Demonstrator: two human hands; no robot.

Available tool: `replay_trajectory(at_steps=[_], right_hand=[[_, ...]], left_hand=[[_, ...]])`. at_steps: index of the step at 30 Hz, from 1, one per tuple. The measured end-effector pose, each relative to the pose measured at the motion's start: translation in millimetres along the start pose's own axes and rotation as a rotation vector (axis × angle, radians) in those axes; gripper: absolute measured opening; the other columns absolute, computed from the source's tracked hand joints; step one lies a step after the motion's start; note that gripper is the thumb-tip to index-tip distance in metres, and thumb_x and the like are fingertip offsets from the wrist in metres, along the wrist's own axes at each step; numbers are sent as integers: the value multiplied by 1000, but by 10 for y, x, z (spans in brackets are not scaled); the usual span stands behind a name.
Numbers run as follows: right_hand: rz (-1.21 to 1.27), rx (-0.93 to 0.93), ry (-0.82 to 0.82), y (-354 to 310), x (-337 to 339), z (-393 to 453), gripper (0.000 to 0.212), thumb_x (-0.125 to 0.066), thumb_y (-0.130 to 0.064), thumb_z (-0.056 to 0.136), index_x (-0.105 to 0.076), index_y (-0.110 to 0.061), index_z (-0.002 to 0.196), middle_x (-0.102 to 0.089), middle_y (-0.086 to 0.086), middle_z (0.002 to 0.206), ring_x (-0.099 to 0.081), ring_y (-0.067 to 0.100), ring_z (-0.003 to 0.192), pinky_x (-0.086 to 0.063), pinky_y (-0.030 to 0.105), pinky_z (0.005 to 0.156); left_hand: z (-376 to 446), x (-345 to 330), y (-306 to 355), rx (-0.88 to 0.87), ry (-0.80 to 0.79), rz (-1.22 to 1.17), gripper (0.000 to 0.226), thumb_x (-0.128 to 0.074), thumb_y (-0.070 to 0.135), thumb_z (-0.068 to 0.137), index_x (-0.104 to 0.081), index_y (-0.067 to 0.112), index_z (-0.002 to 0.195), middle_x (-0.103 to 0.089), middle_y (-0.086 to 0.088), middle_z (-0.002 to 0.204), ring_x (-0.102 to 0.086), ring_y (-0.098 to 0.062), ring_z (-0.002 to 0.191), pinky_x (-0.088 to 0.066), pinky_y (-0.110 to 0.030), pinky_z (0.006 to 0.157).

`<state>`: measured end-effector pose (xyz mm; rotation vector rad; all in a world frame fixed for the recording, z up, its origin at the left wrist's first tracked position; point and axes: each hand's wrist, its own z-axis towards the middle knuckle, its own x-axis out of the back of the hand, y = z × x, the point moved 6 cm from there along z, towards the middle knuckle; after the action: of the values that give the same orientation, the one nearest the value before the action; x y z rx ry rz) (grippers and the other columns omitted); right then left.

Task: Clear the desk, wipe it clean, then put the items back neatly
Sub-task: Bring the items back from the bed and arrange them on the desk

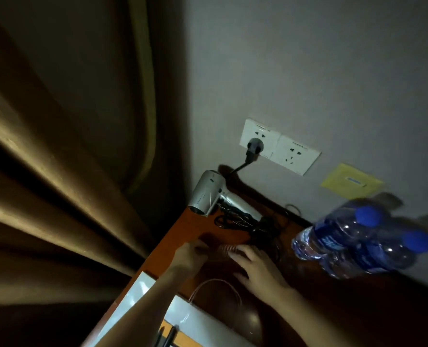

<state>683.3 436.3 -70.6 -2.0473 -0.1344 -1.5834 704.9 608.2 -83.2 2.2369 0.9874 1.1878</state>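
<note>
My two hands meet over the orange-brown desk (183, 229) near its left edge. Between them lies a small pinkish ribbed coil (226, 250). My left hand (190, 255) has curled fingers that seem to pinch the coil's left end. From the right, my right hand (258, 269) touches it with fairly straight fingertips. The light is dim and the finger detail is poor. A silver hair dryer (208, 194) lies in the back corner, and its tangled black cord (235, 221) runs to a plug (254, 147) in the wall socket.
Blue-capped water bottles (358, 241) stand on the desk at the right. A white paper bag (183, 319) with a thin loop handle lies near the front edge. A yellow note (350, 181) is stuck on the wall, and brown curtains (58, 171) hang left of the desk.
</note>
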Motion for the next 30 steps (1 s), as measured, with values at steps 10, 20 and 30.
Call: replay_trajectory(at_steps=[10, 20, 30], right_hand=[[-127, -199, 112, 106, -107, 86, 67, -96, -12, 22, -78, -15, 87, -70, 4, 85, -66, 13, 54, -49, 14, 47], [113, -227, 267, 91, 6, 21, 37, -76, -8, 77, -68, -4, 112, -64, 11, 107, -69, 19, 86, -51, 17, 70], [632, -976, 624, 1114, 80, -1732, 30, -70, -21, 83, -60, 1, 102, -61, 14, 98, -59, 32, 96, -38, 31, 79]], left_hand=[[144, -105, 108, 15, 386, -203, 33, -52, 3, 92, -59, 8, 123, -58, -11, 119, -57, -15, 88, -41, -7, 57], [7, -76, 184, -78, 317, -78, 36, -51, -5, 87, -63, 6, 120, -63, -10, 115, -56, -13, 94, -37, -6, 65], [-321, -1001, 1065, -306, 38, -103, 59, -69, 9, 83, -43, 12, 136, -50, -5, 131, -51, -11, 114, -38, -6, 85]])
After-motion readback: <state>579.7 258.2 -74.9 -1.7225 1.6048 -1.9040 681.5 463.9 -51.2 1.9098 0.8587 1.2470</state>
